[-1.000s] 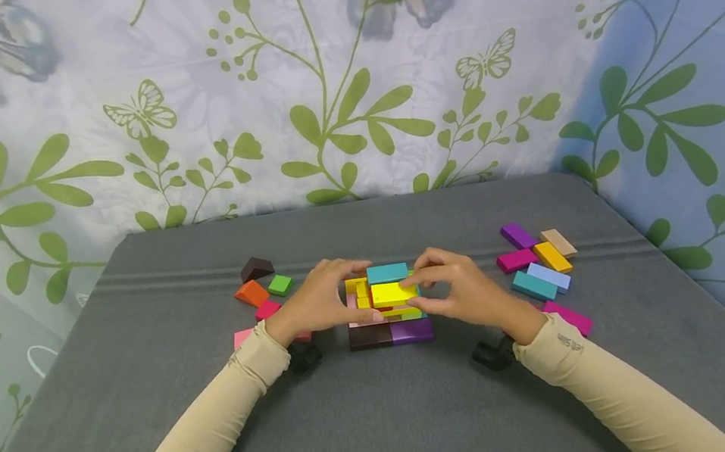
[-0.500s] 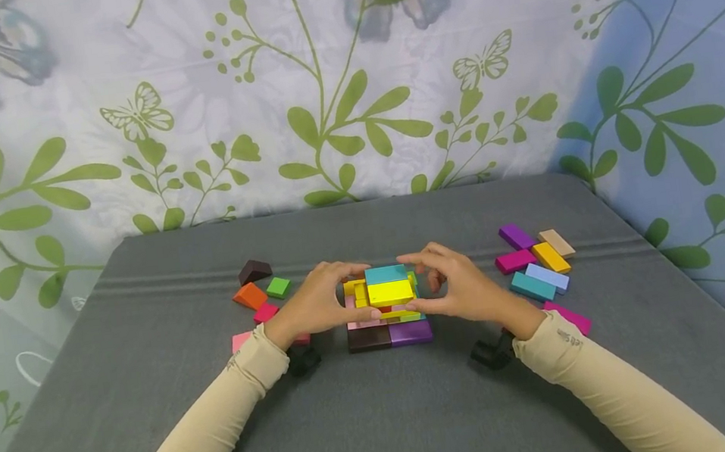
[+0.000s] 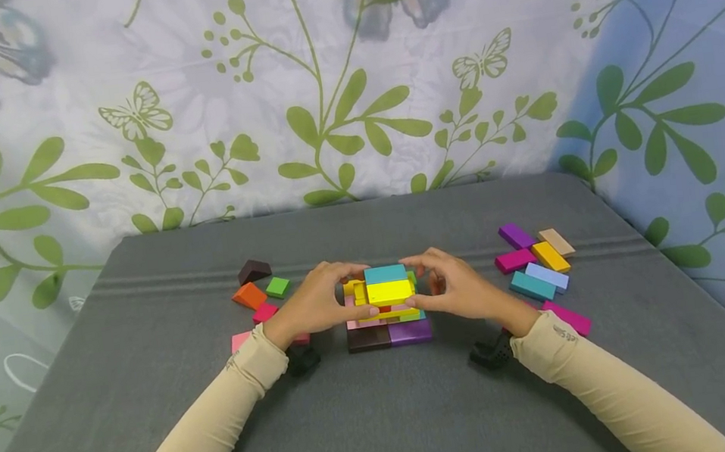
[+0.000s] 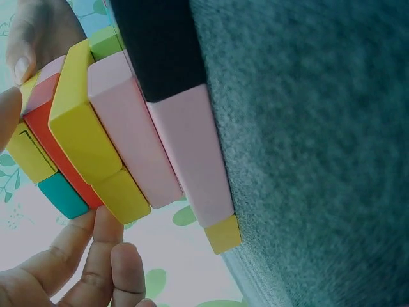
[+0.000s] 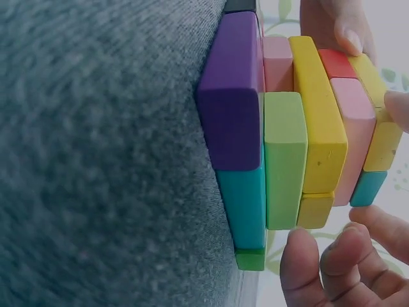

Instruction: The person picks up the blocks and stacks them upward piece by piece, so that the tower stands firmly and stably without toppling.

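Both the left grip (image 3: 319,300) and right grip (image 3: 458,284) clamp a yellow block (image 3: 390,294) and teal block (image 3: 386,275) (atop a stack (image 3: 396,315)).

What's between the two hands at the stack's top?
A teal block and, nearer the person, a yellow block; the head view shows both.

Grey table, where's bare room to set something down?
Free: the near grey table, between the sleeves, and its far strip between block stack and patterned cloth. Crowded: the stack's sides, by left hand and right hand, and the loose blocks farther out.
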Demonstrator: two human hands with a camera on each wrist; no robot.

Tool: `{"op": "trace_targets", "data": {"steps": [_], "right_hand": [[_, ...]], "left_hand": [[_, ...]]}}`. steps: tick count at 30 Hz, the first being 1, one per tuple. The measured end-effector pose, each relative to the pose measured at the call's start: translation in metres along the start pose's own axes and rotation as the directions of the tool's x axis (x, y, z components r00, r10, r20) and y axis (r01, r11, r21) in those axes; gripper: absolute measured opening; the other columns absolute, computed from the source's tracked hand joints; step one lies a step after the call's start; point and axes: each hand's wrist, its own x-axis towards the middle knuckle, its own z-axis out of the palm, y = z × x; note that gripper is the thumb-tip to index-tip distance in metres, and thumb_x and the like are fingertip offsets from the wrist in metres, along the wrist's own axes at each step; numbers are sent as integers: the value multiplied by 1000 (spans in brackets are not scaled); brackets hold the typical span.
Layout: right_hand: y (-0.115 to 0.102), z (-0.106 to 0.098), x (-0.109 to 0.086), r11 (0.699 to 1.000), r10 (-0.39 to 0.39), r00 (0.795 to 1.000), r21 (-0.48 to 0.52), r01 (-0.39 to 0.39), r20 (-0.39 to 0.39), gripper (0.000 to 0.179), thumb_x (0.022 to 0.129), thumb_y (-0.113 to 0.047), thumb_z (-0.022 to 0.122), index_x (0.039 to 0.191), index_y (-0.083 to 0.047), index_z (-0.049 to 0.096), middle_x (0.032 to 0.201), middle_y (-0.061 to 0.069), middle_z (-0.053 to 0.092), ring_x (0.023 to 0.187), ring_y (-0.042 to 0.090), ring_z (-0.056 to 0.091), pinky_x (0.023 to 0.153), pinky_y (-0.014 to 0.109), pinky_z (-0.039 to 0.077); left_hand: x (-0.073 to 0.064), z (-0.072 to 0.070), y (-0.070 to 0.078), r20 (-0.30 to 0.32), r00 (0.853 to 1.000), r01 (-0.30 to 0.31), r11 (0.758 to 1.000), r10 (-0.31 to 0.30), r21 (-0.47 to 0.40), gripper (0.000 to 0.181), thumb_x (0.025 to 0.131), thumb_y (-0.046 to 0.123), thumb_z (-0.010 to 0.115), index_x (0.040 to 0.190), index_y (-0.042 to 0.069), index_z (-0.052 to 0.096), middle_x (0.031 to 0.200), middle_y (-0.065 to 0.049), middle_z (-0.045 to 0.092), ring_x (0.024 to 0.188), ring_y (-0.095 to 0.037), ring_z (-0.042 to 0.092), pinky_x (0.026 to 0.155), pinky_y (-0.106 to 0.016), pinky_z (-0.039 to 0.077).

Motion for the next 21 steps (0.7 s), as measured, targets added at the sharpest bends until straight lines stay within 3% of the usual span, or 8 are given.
{"op": "trace_targets", "data": {"steps": [3,6,10,16,18,21], "right_hand": [[1,-5,0,1000,11,1000,10,-11,26,63,97,-17,83,149,6,57,113,19,58,69,14,54,66,30,50],[1,-19,0,999,36,997,26,-38,75,65,99,-19,81,153,5,54,119,19,60,80,17,60,76,32,55],[0,-51,-6,998,57,993,17,-59,102,49,102,-12,76,146,3,62,123,18,67,99,21,66,91,35,58],[15,-102,-24,995,100,994,-5,-100,42,25,104,0,69,128,4,74,119,21,73,96,16,73,79,29,59],[26,-116,-31,990,139,990,-31,-138,24,23,104,1,68,126,6,75,122,25,73,100,14,73,85,28,59],[43,-134,-43,969,219,976,-121,-216,10,22,105,-1,68,125,7,75,122,25,74,103,19,72,84,26,57]], "left_hand": [[1,-1,0,2,1000,1,1000,-1,0,72,91,34,88,150,1,62,140,-13,69,122,-32,55,104,-55,47],[1,-1,2,7,1000,14,1000,-14,1,74,91,34,88,151,2,60,142,-13,68,124,-33,54,105,-56,47],[1,-2,3,6,999,31,999,-31,-13,77,90,36,89,153,4,59,144,-12,66,125,-33,53,105,-56,48],[-2,-1,3,3,999,34,999,-34,-24,76,89,37,89,152,6,60,143,-12,65,125,-32,52,103,-55,49],[-2,-1,3,4,999,35,999,-35,-25,76,89,37,89,152,6,60,142,-11,66,125,-32,52,104,-54,49],[-1,0,4,1,1000,31,999,-31,-31,76,89,37,89,152,6,60,142,-11,66,124,-31,52,103,-54,48]]}}
